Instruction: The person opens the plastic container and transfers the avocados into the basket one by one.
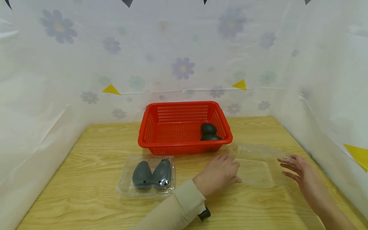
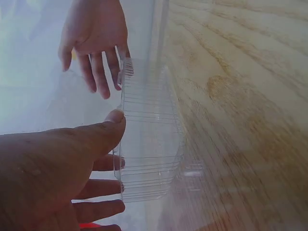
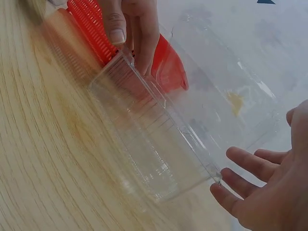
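A clear plastic clamshell box (image 1: 256, 172) stands on the wooden table at the right, its lid (image 3: 226, 72) raised at the back. My left hand (image 1: 218, 174) is at the box's left side, thumb and fingers (image 3: 144, 43) on either side of the rim. On the right side, my right hand (image 1: 304, 179) has its fingers spread and fairly straight, fingertips (image 3: 224, 192) at the box's edge. Nothing shows inside this box. Two dark avocados (image 1: 208, 129) lie in the right end of the red basket (image 1: 185, 148), behind the left hand.
A second clear clamshell box (image 1: 123, 188), closed, sits on the table (image 1: 86, 204) left of my left arm, with two dark avocados (image 1: 142, 174) inside. White flowered sheeting (image 1: 184, 41) surrounds the table at the back and sides.
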Demonstrator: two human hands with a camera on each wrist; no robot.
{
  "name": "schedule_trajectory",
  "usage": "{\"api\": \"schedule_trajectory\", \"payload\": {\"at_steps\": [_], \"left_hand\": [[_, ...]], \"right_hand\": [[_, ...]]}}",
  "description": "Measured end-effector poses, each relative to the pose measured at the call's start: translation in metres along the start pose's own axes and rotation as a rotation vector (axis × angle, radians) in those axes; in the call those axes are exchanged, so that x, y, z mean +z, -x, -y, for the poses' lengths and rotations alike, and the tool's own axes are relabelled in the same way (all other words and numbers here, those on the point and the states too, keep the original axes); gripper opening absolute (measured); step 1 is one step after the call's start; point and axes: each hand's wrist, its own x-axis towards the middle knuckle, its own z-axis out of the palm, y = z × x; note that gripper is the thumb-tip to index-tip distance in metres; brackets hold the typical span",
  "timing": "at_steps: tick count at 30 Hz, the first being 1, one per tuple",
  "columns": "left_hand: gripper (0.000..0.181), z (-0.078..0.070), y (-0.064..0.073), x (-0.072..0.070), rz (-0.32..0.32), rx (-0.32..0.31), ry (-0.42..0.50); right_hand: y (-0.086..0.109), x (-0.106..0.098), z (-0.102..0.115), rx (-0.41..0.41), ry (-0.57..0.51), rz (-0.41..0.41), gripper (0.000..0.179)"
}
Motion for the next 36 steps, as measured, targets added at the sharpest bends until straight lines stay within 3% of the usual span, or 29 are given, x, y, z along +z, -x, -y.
{"api": "schedule_trajectory", "payload": {"at_steps": [6,9,11,14,17,20,27,36], "left_hand": [[0.031,-0.002,-0.010,0.003,0.030,-0.014,0.027],[0.032,-0.001,-0.013,0.005,0.006,-0.015,0.028],[0.032,-0.001,-0.016,0.005,-0.003,-0.012,0.030],[0.032,-0.001,-0.020,0.006,0.003,-0.012,0.041],[0.030,-0.001,-0.025,0.007,-0.003,-0.007,0.055],[0.031,-0.003,-0.027,0.008,-0.011,-0.005,0.045],[0.037,-0.002,-0.021,0.004,0.077,-0.026,0.057],[0.039,0.009,-0.001,-0.011,0.062,0.013,0.155]], "right_hand": [[-0.004,0.002,-0.004,-0.220,-0.274,0.161,0.052],[-0.005,0.002,-0.005,-0.229,-0.268,0.134,0.052],[-0.005,0.001,-0.003,-0.156,-0.172,0.051,0.045],[-0.004,0.000,0.000,-0.011,0.096,-0.068,0.037],[-0.004,0.000,0.003,0.086,0.391,-0.111,0.042],[-0.006,0.000,0.003,0.152,0.562,-0.113,0.049],[-0.011,0.004,0.001,0.174,0.671,-0.132,0.049],[-0.014,0.011,0.006,0.196,0.761,-0.150,0.047]]}}
